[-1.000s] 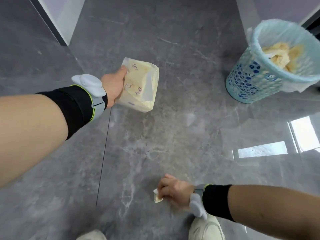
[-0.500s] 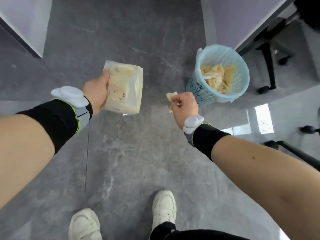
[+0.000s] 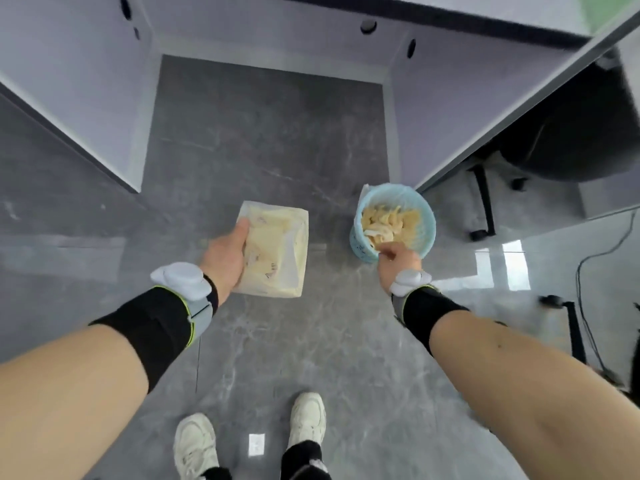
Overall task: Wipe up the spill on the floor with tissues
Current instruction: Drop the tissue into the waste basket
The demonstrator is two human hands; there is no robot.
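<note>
1. The person is standing on a grey stone-look floor (image 3: 263, 348), looking straight down, with both forearms reaching forward.
2. The left hand (image 3: 227, 258) is holding a soft pack of tissues (image 3: 277, 251) up in the air, left of centre; the thumb is lying along the pack's left edge and the other fingers are curling under it, out of sight.
3. The pack is pale yellow with a clear plastic wrap, and its top is facing the camera.
4. The right hand (image 3: 396, 263) is hovering over the near rim of a light blue bin (image 3: 424, 213) standing on the floor to the right, just beside a desk panel.
5. Its fingers are bunching together and pointing down into the bin; whether they are pinching a tissue cannot be told, as they blend with the paper below.
6. The bin is lined with a thin bag and is holding a heap of crumpled yellowish used tissues (image 3: 388, 220).
7. Both wrists are wearing black bands with white pods on them.
8. Two white shoes (image 3: 308, 415) are showing at the near edge.
9. A dark chair base is sitting far right under the desk.
</note>
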